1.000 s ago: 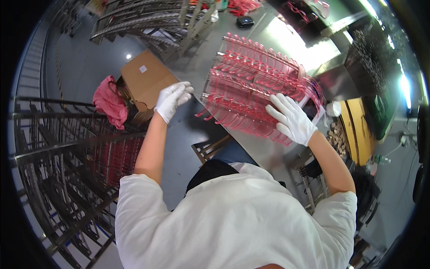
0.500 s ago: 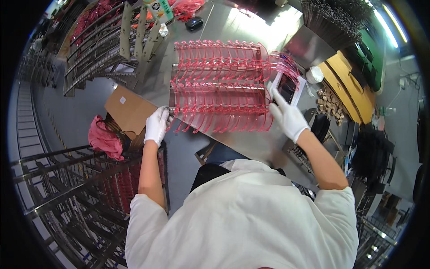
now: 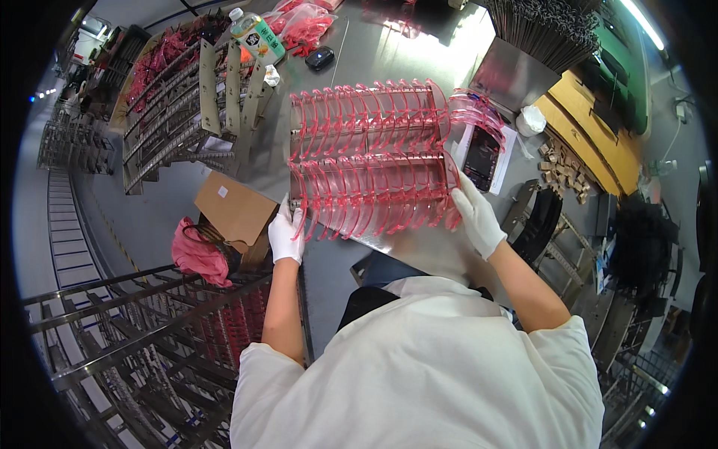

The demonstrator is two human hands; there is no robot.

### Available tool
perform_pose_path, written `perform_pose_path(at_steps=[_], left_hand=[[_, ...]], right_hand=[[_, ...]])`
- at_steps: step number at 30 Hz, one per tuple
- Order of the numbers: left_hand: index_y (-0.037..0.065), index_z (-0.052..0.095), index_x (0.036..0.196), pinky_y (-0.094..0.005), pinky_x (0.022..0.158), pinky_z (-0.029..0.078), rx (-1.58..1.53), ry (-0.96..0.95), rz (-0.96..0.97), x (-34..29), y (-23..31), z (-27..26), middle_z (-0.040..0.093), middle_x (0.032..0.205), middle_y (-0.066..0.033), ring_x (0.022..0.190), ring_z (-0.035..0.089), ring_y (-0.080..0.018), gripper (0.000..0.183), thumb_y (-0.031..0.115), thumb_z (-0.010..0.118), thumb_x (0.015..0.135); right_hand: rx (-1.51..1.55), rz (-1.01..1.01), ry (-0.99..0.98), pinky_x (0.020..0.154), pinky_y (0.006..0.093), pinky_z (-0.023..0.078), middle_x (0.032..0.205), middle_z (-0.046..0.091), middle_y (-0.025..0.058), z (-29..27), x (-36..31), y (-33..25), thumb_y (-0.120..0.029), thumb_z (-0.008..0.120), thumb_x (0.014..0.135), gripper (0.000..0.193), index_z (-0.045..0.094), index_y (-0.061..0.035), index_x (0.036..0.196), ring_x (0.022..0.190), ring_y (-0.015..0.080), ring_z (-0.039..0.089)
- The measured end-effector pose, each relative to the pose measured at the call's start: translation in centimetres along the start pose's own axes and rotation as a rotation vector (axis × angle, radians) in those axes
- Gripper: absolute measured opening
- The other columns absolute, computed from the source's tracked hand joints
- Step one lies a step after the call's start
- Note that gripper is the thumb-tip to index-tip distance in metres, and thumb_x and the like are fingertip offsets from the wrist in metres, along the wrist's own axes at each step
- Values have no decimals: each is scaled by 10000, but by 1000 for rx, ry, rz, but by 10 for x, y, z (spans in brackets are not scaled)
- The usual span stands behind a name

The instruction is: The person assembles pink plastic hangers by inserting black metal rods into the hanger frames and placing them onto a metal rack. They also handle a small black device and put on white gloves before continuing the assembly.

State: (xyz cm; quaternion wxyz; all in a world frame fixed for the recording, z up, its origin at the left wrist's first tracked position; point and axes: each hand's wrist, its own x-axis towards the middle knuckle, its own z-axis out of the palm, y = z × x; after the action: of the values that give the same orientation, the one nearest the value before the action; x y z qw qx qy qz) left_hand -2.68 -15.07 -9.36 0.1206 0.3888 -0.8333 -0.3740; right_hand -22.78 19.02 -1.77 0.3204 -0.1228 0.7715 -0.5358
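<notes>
A metal rack [image 3: 366, 140] lies across the steel table in front of me, carrying rows of curved, translucent pink plastic pieces [image 3: 374, 196]. At its near left corner, my left hand [image 3: 286, 235], in a white glove, is closed around the end of the frame. My right hand [image 3: 479, 218], also gloved, grips the near right end, its fingertips partly behind the pink pieces. More pink pieces [image 3: 479, 111] lie in a bunch just past the rack's right side. A dark phone [image 3: 482, 156] rests on white paper beside them.
A drink bottle [image 3: 256, 37], a black mouse [image 3: 320, 58] and pink plastic bags [image 3: 299, 26] are at the back. Left stand slatted metal racks [image 3: 168, 127] and a cardboard box [image 3: 235, 209]. On the right are a metal bin [image 3: 514, 71] of thin rods and scattered small blocks [image 3: 565, 170].
My right hand had its fingers spread beside the rack and is now closed on its right end. My left hand keeps its hold on the left corner. The whole view has shifted slightly.
</notes>
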Motion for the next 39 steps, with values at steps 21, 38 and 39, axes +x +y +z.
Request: perform_pose_path(at_steps=[21,38,39], left_hand=[[66,593,1195,-302,776,560,-1588,-591,-475,-23,86,55,676,1048,-109,889,654,-180,290,296,636,1023],[60,503,1401,-313,936,541,-1591,-320,-162,-109,71,-126,593,1309,-86,1135,602,-180,536,280,695,952],[60,497,1413,-314,945,540,-1582,-271,-170,-127,62,-153,588,1325,-84,1150,599,-180,552,279,699,947]], right_hand=[[-895,-949,76,503,396,464,609,555,61,51,-80,-118,-283,784,745,327,527,-120,627,540,252,597],[-737,-940,-321,668,437,551,791,706,98,86,-74,-75,-227,724,878,129,701,-105,843,730,312,693],[-765,-900,-353,703,443,556,824,715,109,91,-65,-66,-244,707,890,148,708,-103,843,770,320,698]])
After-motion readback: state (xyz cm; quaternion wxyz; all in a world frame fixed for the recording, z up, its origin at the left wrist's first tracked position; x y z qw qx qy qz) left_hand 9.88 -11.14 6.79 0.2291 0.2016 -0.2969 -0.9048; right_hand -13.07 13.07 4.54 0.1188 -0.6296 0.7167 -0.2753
